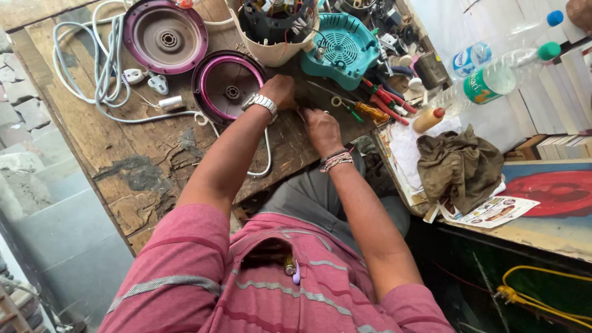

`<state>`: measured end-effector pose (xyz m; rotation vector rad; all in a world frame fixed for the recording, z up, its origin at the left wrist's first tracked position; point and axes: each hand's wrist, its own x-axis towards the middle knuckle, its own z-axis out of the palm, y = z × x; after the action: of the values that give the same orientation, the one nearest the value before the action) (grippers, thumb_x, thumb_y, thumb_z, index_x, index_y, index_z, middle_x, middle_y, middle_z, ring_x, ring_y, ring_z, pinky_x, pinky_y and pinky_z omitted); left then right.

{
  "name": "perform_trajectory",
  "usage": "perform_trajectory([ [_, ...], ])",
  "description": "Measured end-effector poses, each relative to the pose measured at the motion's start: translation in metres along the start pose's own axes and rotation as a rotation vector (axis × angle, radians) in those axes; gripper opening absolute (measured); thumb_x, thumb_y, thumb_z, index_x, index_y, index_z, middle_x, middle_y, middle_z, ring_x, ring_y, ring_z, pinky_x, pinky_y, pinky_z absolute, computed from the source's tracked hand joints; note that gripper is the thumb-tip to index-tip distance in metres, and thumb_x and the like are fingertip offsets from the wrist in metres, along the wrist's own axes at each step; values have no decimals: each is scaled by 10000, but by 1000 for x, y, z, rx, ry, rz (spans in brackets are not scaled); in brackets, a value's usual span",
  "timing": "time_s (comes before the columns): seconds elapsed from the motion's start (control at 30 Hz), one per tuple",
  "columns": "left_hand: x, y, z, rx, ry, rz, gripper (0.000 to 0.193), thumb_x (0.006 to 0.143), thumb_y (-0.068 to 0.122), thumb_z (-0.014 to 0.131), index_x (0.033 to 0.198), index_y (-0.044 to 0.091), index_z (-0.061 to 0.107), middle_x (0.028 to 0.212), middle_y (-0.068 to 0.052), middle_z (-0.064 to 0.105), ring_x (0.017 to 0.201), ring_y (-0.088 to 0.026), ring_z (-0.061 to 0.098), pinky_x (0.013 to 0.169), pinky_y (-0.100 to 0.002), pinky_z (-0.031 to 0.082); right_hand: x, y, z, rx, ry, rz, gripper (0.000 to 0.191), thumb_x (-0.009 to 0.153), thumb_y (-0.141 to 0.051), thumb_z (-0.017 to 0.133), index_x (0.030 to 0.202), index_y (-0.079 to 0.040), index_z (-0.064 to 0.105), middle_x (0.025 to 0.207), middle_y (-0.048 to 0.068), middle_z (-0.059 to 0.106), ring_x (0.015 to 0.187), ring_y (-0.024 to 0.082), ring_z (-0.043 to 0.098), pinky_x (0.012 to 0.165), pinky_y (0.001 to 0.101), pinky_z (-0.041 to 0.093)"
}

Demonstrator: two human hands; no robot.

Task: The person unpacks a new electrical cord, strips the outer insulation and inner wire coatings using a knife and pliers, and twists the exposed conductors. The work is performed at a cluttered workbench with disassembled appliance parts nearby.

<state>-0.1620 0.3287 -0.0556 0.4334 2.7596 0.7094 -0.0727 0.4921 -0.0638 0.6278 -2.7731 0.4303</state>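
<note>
Your left hand point(280, 91) and right hand point(321, 128) meet on the bench point(132, 154), fingers curled around something small (too tiny to identify), just beside the purple ring point(225, 86) and near the screwdrivers point(376, 105).

Worn wooden workbench point(142, 154), surface cracked and stained. On it: white cable point(102, 68) coiled at far left with plugs point(145, 80); two purple-rimmed round housings point(165, 36) point(225, 86); cream tub point(271, 49) of parts; teal fan cover point(342, 49); screwdrivers point(376, 105) with red and orange handles.
</note>
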Motion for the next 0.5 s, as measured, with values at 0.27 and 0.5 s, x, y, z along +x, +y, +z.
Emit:
perform_trajectory([
  [0.27,0,-5,2,-3,-3,34,528,630,362,951,912,-41,759,944,-294,715,951,-436,707,852,-487,577,-6,6,6,-10,-53,23,157,927,-143,643,1061,-146,726,844,127,692,755,350,692,657,451,570],
  [0.5,-1,-7,3,-24,11,54,519,629,353,945,911,-41,759,947,-289,712,960,-435,702,858,-480,571,-18,10,5,1,-71,38,179,867,-128,672,1039,-129,721,854,127,693,758,353,696,667,451,572],
])
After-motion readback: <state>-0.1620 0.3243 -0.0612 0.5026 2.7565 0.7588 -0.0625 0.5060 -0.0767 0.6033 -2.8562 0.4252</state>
